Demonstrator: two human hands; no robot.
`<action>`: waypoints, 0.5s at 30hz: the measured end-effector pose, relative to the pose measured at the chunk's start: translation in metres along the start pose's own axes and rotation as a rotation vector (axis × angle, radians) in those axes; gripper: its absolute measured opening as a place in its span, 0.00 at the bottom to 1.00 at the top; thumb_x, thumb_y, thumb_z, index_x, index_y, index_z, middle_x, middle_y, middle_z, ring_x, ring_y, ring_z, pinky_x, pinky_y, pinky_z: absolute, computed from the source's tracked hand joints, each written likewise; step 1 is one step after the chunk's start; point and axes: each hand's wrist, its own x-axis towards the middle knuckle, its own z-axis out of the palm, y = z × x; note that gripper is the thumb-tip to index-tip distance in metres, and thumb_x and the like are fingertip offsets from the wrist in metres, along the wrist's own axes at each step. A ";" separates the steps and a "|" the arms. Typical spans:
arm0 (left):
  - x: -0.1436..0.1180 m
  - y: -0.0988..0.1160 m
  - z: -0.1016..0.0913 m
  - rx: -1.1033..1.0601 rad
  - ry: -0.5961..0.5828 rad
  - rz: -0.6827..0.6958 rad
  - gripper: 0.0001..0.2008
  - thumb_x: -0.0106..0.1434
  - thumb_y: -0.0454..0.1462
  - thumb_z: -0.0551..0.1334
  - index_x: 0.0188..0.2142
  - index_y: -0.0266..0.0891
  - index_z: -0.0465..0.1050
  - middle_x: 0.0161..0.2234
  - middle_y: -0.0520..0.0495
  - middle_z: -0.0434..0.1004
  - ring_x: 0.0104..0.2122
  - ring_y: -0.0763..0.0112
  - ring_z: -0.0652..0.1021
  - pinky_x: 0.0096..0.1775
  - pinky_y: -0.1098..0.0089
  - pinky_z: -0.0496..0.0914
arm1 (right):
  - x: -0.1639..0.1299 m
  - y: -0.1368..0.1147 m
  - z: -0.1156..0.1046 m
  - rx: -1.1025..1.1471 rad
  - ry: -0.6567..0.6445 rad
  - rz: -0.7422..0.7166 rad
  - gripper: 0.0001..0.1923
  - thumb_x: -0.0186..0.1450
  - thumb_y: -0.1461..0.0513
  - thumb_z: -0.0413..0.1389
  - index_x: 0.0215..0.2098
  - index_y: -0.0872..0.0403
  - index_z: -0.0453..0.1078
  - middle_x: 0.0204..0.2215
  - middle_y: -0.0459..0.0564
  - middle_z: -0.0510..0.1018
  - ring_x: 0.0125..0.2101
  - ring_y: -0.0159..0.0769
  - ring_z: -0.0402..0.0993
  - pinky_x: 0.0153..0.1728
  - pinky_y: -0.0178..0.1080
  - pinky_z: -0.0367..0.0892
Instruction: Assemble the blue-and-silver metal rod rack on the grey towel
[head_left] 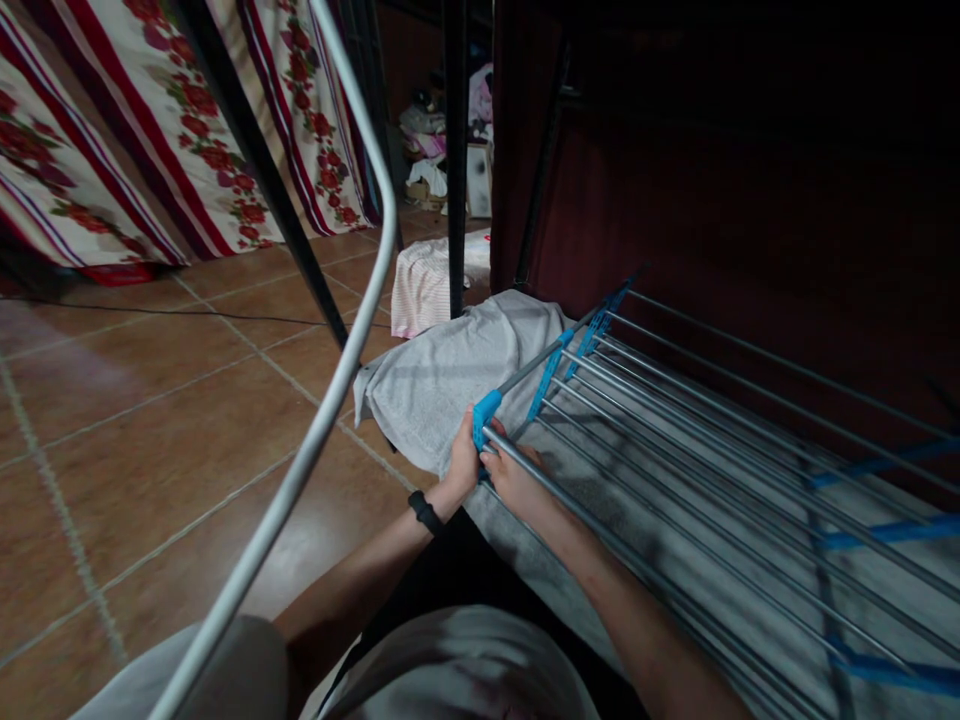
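A metal clothes drying rack (675, 440) with several thin grey rods and blue plastic joints lies across the right side, low over a grey cloth. At its near left corner, my left hand (463, 460), with a black band on the wrist, is closed around the blue plastic corner joint (486, 408). Close beside it, my right hand (516, 478) reaches under the rack's outer tube (559, 488), its fingers curled at the same corner. My hands partly hide the lower end of the joint.
A grey cloth (457, 365) spreads over the surface below the rack. A pale curved metal tube (330, 400) crosses the near left. Dark posts (454, 160) stand beyond, with a striped cloth (424, 290) and a floral curtain (202, 120). Brown floor tiles (172, 420) lie at left.
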 end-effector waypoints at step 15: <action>-0.008 0.024 0.003 0.163 -0.120 0.061 0.36 0.70 0.63 0.46 0.24 0.38 0.73 0.19 0.47 0.69 0.20 0.70 0.67 0.24 0.69 0.62 | -0.056 0.005 -0.005 -0.417 0.223 0.055 0.10 0.76 0.63 0.47 0.46 0.53 0.71 0.38 0.51 0.81 0.34 0.35 0.81 0.35 0.35 0.70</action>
